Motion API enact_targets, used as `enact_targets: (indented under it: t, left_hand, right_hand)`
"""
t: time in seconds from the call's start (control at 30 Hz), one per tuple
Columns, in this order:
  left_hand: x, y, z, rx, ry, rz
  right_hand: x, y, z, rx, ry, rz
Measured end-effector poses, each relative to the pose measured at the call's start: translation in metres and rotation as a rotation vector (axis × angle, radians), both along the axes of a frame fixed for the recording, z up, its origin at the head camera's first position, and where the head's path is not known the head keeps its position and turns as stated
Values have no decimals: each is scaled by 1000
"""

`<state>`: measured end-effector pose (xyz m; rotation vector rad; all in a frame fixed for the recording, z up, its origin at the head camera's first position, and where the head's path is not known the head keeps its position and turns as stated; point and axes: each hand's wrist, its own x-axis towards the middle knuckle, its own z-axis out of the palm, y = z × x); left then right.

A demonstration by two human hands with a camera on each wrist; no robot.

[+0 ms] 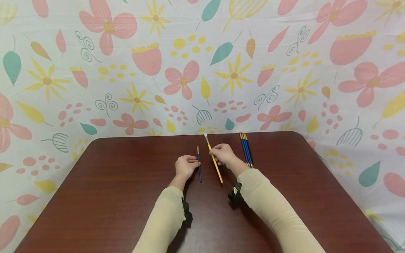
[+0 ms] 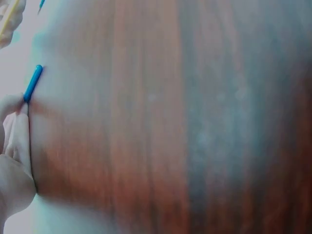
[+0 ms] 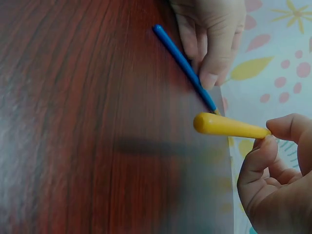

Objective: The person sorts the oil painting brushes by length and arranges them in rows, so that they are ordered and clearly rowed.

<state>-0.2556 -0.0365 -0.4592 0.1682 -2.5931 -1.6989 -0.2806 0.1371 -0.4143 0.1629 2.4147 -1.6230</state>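
In the head view, my left hand (image 1: 186,166) pinches a thin paintbrush with a blue handle (image 1: 200,173), bristles toward the far edge. To its right, my right hand (image 1: 222,154) holds a longer yellow-handled paintbrush (image 1: 217,169) with pale bristles. The right wrist view shows the yellow handle (image 3: 229,126) between thumb and fingers, raised above the table with a shadow below it. There the left fingers touch the blue handle (image 3: 178,58), which lies low at the tabletop. Only the end of the blue handle (image 2: 33,84) shows in the left wrist view.
Several paintbrushes with blue and dark handles (image 1: 246,149) lie side by side near the far edge, right of my right hand. The dark red-brown wooden table (image 1: 110,193) ends at a flower-printed cloth (image 1: 186,116). Black wrist cameras (image 1: 235,194) sit at both cuffs.
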Motion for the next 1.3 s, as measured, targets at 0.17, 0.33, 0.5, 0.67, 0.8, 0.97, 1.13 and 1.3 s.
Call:
enact_targets:
  t: [0.17,0.33,0.5,0.67,0.8,0.97,1.13,1.3]
  left_hand:
    - [2,5,3,-76,26,27]
    - [5,10,6,-108,13,60]
    - [6,16,8,-144,-11,97]
    - [5,21,10,-177,-42,129]
    - [4,22,11,-183,-55,148]
    - [3,22,11,-185,-60,158]
    - [3,22,11,-178,-65,163]
    - [4,21,12,-166,-62,164]
  right_hand:
    - [5,9,0,8,-9,-7]
    - [8,21,0,3,-21,-10]
    - [12,32,4,-11,-30,-12]
    - [17,43,7,2,-26,6]
    - [22,53,9,20,-23,14]
    - [26,64,12,17,-27,1]
    - [33,75,15,17,-24,5]
    - [41,89,16,37,-11,8]
